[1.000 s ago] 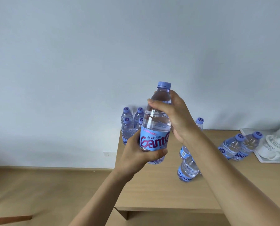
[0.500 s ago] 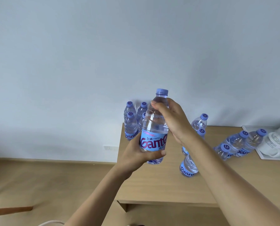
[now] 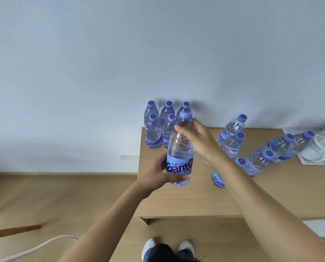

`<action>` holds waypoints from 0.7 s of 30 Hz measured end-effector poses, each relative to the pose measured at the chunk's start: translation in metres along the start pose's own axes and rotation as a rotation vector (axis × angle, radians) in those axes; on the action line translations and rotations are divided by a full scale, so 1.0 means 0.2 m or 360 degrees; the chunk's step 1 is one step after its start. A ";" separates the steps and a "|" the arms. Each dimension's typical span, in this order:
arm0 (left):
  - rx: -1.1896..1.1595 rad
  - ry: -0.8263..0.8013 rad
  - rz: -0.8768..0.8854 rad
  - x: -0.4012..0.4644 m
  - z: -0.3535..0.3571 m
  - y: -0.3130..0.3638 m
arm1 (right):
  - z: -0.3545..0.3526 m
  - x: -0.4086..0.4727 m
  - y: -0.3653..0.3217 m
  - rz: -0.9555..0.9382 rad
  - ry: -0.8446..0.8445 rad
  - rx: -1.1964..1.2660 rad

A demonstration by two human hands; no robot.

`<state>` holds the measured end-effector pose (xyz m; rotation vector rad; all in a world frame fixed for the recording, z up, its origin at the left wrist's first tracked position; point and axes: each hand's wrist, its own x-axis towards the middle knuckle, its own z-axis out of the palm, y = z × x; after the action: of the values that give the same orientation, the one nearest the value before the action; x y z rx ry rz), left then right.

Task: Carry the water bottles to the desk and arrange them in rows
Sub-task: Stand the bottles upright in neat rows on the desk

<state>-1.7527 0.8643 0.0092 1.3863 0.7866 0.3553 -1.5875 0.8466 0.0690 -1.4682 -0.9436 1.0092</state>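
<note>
I hold one clear water bottle (image 3: 180,148) with a blue label and purple cap upright above the left part of the wooden desk (image 3: 186,201). My left hand (image 3: 154,172) grips its lower body at the label. My right hand (image 3: 197,138) wraps its shoulder below the cap. Behind it, at the desk's back left corner, several bottles (image 3: 153,129) stand in two rows by the wall. To the right, several more bottles (image 3: 231,137) stand or lean in a loose group, one partly hidden by my right forearm.
A white tray (image 3: 305,161) with white cups (image 3: 322,146) sits at the desk's far right. The wall rises straight behind the desk. Left of the desk is wooden floor with a white cable (image 3: 35,248) and a brown wooden piece (image 3: 12,230). My shoes (image 3: 148,248) show below.
The held bottle has come lower and closer to the two rows at the back left. My view has tilted downward, so more of the desk, floor and my shoes show.
</note>
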 end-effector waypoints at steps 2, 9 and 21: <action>0.0011 0.0019 -0.0022 0.04 0.00 -0.06 | -0.02 0.00 0.04 0.0044 0.0016 -0.0026; 0.0096 0.0077 -0.0148 0.18 0.03 -0.30 | -0.05 -0.06 0.21 0.0214 -0.0009 -0.0279; 0.0217 0.0208 -0.0171 0.42 0.18 -0.50 | -0.15 -0.08 0.42 0.0283 0.0000 -0.0451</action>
<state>-1.6908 0.8733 -0.1118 1.4515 1.0043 0.3151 -1.5611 0.8128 -0.0115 -1.8139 -0.9995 1.0338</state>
